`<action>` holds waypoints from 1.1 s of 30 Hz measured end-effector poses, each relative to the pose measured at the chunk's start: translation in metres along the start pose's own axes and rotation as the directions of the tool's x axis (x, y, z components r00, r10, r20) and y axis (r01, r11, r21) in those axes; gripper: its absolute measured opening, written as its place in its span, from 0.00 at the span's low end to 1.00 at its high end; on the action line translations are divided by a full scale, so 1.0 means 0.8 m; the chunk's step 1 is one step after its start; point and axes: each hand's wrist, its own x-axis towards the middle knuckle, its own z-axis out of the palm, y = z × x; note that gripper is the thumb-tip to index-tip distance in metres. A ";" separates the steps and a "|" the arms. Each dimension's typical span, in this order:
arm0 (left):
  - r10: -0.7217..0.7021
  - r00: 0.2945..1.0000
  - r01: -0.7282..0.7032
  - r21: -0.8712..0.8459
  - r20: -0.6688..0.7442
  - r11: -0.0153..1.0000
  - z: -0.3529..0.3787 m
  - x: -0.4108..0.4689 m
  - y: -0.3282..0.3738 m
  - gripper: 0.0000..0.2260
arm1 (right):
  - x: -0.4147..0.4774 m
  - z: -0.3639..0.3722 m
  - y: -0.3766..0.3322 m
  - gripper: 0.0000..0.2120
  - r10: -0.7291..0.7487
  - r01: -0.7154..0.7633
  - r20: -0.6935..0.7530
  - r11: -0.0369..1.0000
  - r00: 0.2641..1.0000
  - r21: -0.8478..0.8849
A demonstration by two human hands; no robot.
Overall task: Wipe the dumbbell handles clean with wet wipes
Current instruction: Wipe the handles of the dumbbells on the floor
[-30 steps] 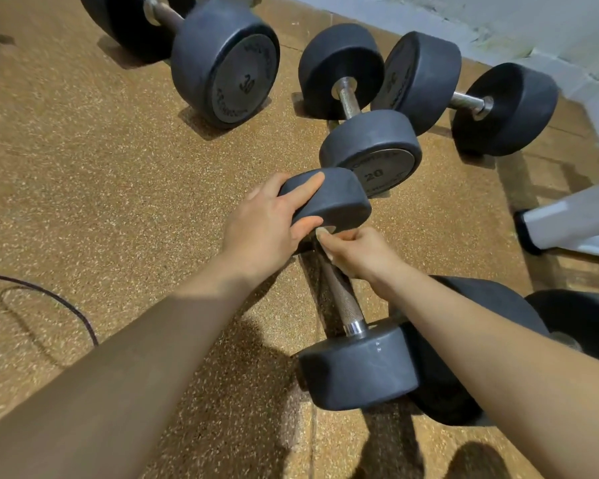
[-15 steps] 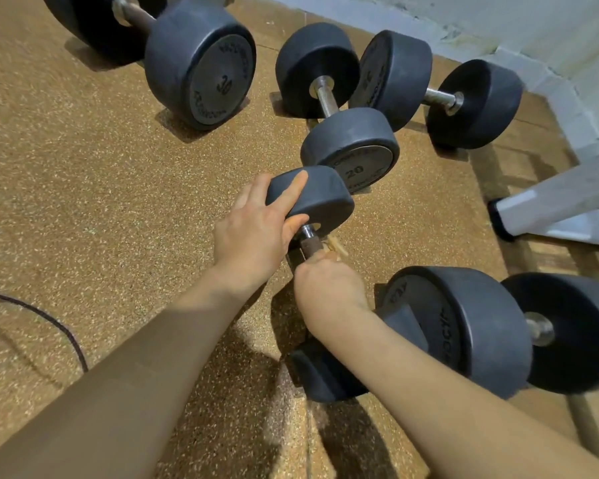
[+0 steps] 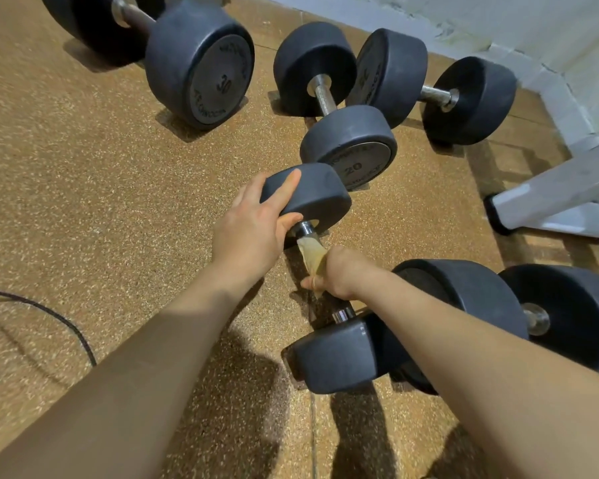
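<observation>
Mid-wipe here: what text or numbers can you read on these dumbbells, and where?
"30": end plate of the large dumbbell, top left.
"20": end plate of the middle dumbbell.
Curved brand lettering round both plates: too blurred to read.
Lettering on the back right dumbbell plate: edge-on, unreadable.
On the wiped dumbbell: no text shows.

Large dumbbell (image 3: 201,67) reads 30; nearer dumbbell (image 3: 350,146) 20.
</observation>
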 end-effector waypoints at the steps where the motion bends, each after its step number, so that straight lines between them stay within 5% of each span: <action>1: 0.002 1.000 -0.003 -0.026 -0.008 1.000 0.000 -0.003 -0.005 0.26 | -0.001 0.004 -0.001 0.24 0.004 0.001 0.054 0.996 0.999 -0.086; 6: -0.045 0.998 0.031 -0.273 -0.044 0.961 -0.006 -0.022 -0.027 0.27 | -0.026 0.006 -0.010 0.21 -0.001 0.118 0.360 0.946 0.933 -0.302; 9: -0.168 0.985 0.137 -0.403 -0.041 0.905 -0.019 -0.040 -0.033 0.28 | -0.038 -0.012 -0.019 0.17 -0.061 0.197 0.366 0.916 0.929 -0.349; 16: -0.252 0.965 0.226 -0.253 -0.074 0.941 -0.051 -0.039 -0.033 0.22 | -0.075 0.004 -0.048 0.16 -0.151 0.296 0.305 0.806 0.940 -0.513; 19: -0.281 0.958 0.262 -0.219 -0.059 0.940 -0.060 -0.046 -0.041 0.21 | -0.094 0.005 -0.074 0.05 -0.260 0.354 0.254 0.809 0.932 -0.470; 22: -0.329 0.944 0.311 -0.252 -0.032 0.917 -0.065 -0.054 -0.049 0.21 | -0.090 0.008 -0.077 0.14 -0.310 0.385 0.243 0.834 0.919 -0.396; 33: -0.373 0.927 0.367 -0.262 0.029 0.892 -0.076 -0.058 -0.064 0.22 | -0.059 0.001 -0.030 0.21 -0.182 0.189 0.098 0.980 0.978 -0.069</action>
